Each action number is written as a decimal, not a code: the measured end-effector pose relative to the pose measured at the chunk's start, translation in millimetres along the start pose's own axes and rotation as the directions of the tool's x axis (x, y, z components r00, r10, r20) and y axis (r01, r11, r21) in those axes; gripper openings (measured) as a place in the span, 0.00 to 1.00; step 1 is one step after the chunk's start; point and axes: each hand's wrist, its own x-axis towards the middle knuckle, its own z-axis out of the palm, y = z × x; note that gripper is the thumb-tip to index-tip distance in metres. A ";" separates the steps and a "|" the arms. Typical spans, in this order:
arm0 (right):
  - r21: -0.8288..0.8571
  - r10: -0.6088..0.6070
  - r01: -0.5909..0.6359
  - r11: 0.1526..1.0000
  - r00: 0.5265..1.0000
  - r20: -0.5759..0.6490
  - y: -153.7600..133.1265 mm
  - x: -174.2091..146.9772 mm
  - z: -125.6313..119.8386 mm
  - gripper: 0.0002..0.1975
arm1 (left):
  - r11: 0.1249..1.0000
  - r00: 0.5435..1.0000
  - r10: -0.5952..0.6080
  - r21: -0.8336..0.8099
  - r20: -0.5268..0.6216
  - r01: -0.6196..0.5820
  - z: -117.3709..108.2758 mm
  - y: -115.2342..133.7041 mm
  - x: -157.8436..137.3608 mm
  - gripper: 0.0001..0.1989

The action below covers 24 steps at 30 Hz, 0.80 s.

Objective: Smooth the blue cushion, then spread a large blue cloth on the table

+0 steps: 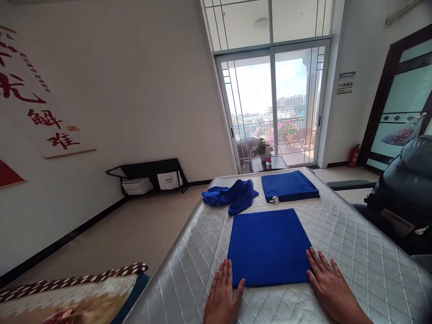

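light: glass doors | sky: blown out | wall: dim | edges: stretched

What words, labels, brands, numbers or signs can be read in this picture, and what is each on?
"解": wall scroll.
"难": same scroll, lower.
Scroll's upper large characters: cut by the picture edge; its small column: too small.
Wall notice: too small.
White box: dark script, too small.
Bottle label, red print on plastic bag, white tag on folded blue cloth: too small or blurred.
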 end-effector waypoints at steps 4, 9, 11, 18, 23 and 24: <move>-0.019 -0.033 0.033 0.999 0.999 -0.011 6.0 4.0 -0.4 0.30 | 1.000 1.000 -0.007 -0.004 0.010 0.007 -3.6 0.2 -0.2 0.42; -0.050 -0.083 0.082 0.995 0.997 -0.002 6.0 29.6 -14.5 0.29 | 1.000 1.000 0.005 -0.007 -0.009 -0.005 -4.6 1.9 -0.1 0.42; -0.064 -0.100 0.101 0.993 0.995 0.021 2.8 43.6 -19.0 0.29 | 1.000 1.000 0.005 -0.007 -0.015 -0.005 -4.3 2.2 -0.5 0.42; -0.016 0.000 0.002 1.000 0.998 0.066 1.3 65.1 0.1 0.31 | 1.000 0.999 -0.004 0.014 -0.042 0.004 6.4 -5.9 4.1 0.42; 0.010 0.013 -0.013 1.000 0.998 0.054 2.9 62.2 5.7 0.32 | 0.987 0.983 0.160 0.045 -0.090 -0.156 7.7 37.2 26.1 0.38; 0.011 0.015 -0.016 1.000 0.998 0.055 2.6 62.1 5.0 0.32 | 0.969 0.966 0.245 0.049 -0.079 -0.242 5.7 55.7 32.1 0.38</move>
